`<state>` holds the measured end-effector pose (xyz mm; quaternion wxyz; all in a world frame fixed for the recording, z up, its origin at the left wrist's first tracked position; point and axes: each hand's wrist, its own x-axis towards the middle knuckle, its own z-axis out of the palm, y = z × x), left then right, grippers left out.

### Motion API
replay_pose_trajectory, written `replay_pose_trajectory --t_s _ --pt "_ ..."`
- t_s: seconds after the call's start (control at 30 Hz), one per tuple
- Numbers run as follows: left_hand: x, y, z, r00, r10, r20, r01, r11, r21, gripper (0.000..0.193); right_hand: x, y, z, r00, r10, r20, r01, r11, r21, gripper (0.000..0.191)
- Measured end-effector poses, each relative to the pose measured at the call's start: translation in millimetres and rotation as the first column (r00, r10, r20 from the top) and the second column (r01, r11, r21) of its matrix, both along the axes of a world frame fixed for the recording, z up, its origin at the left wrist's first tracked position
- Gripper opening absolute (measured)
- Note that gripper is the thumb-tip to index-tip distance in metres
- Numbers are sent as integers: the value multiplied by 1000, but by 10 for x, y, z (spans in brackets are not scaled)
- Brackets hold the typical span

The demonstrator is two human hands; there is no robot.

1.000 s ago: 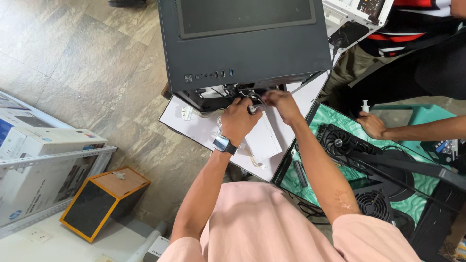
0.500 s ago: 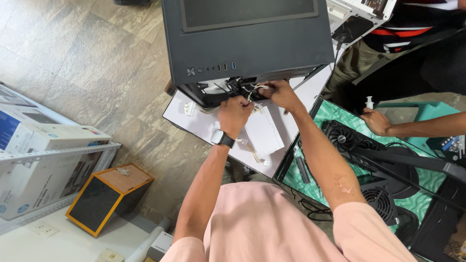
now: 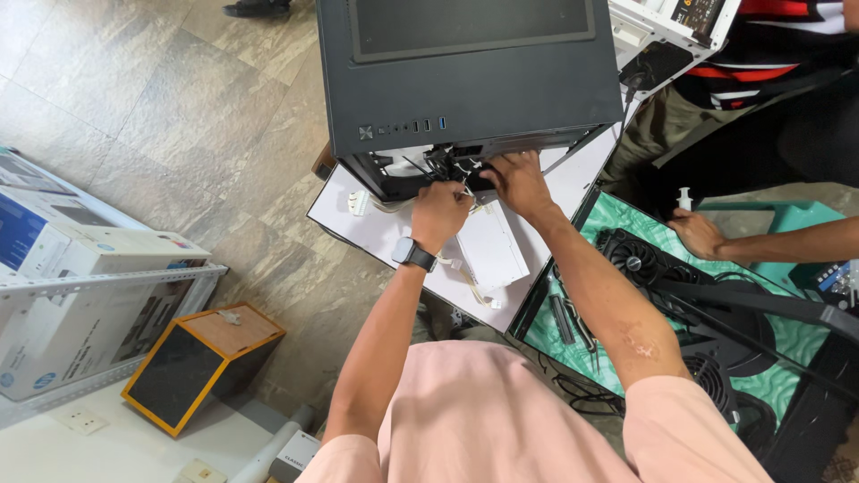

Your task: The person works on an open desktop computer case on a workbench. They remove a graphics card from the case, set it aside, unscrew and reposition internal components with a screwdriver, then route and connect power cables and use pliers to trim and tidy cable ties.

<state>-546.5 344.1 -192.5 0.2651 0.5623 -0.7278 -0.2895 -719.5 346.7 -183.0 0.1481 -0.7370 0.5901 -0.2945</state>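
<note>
1. Left hand (image 3: 438,213) at centre frame, fingers curled tight on the white cables (image 3: 465,190), a black watch (image 3: 412,254) on its wrist.
2. Right hand (image 3: 514,179) just right of it, fingers pushed into the same tangle at the open underside of the case; clamped or apart, cannot tell.
3. Cables hanging out of the black computer case (image 3: 470,80), top centre of the frame, spilling down onto the white box (image 3: 490,249) below the hands.
4. Case and box resting on a white bench (image 3: 376,228), centre of frame.
5. To the right, a green mat (image 3: 626,224) carrying a black fan part (image 3: 635,264).
6. Far right, another person's hand (image 3: 696,234) on a syringe (image 3: 685,198).
7. Lower left, a yellow-edged black box (image 3: 197,367); left edge, cartons (image 3: 72,268) on a metal shelf.
</note>
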Motion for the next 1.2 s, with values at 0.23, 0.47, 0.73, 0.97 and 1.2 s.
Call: replay_pose_trajectory --t_s 0.23,0.47,0.73,0.97,1.2 --pt "24 -50 -40 987 -153 44 153 988 19 20 87 -81 -2 998 10 61 -1 989 -145 18" --pt "70 -52 -20 984 -161 -79 165 985 52 17 6 -196 -152 914 -132 385 -14 934 356 34" --pt "177 4 -58 970 42 -241 38 948 315 37 123 -274 -122 696 -390 604 91 881 464 21" --pt "184 4 -133 983 29 -180 37 935 353 39 -6 -168 -124 327 -531 782 -279 737 616 23" --pt "135 27 -101 993 -23 -119 75 890 449 37 -8 -43 -326 808 -173 563 -95 905 414 35"
